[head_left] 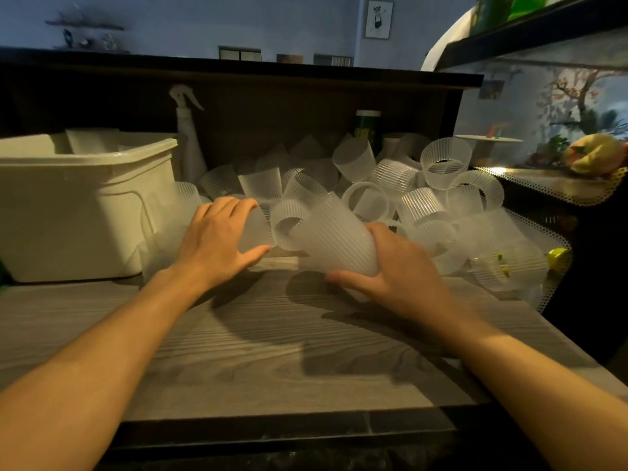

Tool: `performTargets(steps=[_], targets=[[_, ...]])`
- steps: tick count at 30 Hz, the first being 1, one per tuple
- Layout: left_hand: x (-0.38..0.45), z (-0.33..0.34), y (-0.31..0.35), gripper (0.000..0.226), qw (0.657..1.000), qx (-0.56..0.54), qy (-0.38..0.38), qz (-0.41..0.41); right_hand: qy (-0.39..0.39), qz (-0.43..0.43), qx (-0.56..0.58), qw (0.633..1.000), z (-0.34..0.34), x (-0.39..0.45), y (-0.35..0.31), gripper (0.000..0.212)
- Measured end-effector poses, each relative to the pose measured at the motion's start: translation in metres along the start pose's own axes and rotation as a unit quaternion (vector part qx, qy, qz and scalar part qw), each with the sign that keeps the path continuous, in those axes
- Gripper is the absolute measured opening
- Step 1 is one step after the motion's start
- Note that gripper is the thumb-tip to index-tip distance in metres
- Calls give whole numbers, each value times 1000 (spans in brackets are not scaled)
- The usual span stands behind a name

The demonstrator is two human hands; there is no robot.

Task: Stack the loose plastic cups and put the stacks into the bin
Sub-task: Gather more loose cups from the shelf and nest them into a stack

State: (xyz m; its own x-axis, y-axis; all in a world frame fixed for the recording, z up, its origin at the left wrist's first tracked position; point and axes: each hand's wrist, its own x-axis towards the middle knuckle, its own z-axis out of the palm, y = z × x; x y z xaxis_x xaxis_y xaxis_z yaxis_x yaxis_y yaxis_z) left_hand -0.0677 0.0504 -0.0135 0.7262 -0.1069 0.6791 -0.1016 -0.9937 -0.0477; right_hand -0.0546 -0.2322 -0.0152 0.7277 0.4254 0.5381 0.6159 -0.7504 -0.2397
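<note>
Near half of the grey wood-grain counter [258,351] lay bare, giving open passage from the front edge up to the cups. A heap of translucent ribbed plastic cups [401,195] blocked the centre and right rear. The cream rectangular plastic bin [85,212] closed off the left; its top stood open. A white spray bottle [189,137] stood just behind the bin's right corner. A dark overhanging shelf [238,71] limited headroom at the back.

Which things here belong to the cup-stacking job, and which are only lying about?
For the job:
- heap of loose cups
- cup stack in the right hand
- single cup in the left hand
- bin

Just lying about:
- spray bottle
- green can
- small white stand
</note>
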Motion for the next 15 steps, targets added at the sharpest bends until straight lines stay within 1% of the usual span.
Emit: performTargets(steps=[4,7,11,15], targets=[[0,-3,-1,79,999,-8,38,-17,30,11,61,998,9,-1,-1,80],[1,-6,1,78,995,-56,68,-43,27,24,106,994,7,-2,2,76],[2,-7,2,72,981,-136,106,-87,41,37,124,991,5,-6,6,82],[2,-9,1,67,958,-201,150,-138,57,18,119,991,4,-9,2,101]])
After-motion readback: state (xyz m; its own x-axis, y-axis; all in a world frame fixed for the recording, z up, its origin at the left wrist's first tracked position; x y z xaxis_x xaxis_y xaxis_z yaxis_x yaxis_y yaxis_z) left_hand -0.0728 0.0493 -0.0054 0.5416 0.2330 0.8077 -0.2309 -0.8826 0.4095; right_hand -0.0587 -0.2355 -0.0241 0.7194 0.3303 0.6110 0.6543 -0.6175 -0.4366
